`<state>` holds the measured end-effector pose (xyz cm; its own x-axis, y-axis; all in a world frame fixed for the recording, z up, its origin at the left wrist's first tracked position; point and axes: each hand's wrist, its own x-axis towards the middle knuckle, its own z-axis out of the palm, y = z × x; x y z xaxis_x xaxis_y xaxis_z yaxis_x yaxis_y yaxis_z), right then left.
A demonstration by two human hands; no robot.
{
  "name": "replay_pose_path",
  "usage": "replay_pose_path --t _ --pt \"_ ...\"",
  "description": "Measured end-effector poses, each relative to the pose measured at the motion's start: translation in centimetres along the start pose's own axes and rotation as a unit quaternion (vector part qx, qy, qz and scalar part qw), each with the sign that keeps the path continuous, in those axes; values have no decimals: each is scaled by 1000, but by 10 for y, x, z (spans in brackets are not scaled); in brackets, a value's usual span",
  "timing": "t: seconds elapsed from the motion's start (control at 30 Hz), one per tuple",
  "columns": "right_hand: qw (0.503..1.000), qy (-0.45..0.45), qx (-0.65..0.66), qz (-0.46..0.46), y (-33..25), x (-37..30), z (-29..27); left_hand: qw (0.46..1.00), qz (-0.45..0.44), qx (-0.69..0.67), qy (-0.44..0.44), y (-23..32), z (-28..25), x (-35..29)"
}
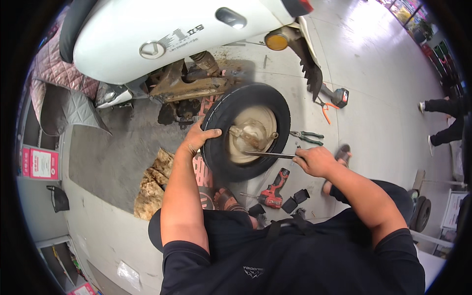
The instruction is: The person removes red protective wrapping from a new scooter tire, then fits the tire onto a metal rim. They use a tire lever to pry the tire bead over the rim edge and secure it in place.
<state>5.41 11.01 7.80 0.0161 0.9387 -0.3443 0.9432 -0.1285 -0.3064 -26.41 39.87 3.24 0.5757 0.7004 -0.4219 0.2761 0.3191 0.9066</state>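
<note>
A scooter wheel with a black tire [214,155] and a dusty, pale rim and hub [253,132] is between my arms, its hub side turned up toward me. My left hand [198,136] grips the tire's left edge, thumb on the sidewall and fingers partly hidden around the tread. In my right hand [314,161] is a long, thin metal bar [272,155], which I hold closed near its right end. The bar lies across the rim's lower part, its far tip beside the hub; whether it touches is unclear.
A white scooter [118,49] stands ahead, its dirty underside [189,91] exposed. Green-handled pliers [312,137], orange-handled pliers [328,112], a red cordless driver [273,194] and another power tool [339,97] lie around the wheel. A stained cloth [152,191] is left; a person's legs [445,105] are right.
</note>
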Motion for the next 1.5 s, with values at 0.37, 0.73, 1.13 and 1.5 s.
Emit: replay_pose_path --t 0.37,0.73,1.13,1.5 --pt "999 -43 22 -6 -5 59 93 1000 -1 -9 -4 -3 5 -3" --pt "987 9 98 -127 43 91 174 978 -28 -151 140 -108 -6 -51" --pt "977 70 147 -139 45 112 189 987 -36 -117 109 -115 42 -82" --pt "980 75 137 -121 5 108 159 987 -38 -104 117 -120 29 -79"
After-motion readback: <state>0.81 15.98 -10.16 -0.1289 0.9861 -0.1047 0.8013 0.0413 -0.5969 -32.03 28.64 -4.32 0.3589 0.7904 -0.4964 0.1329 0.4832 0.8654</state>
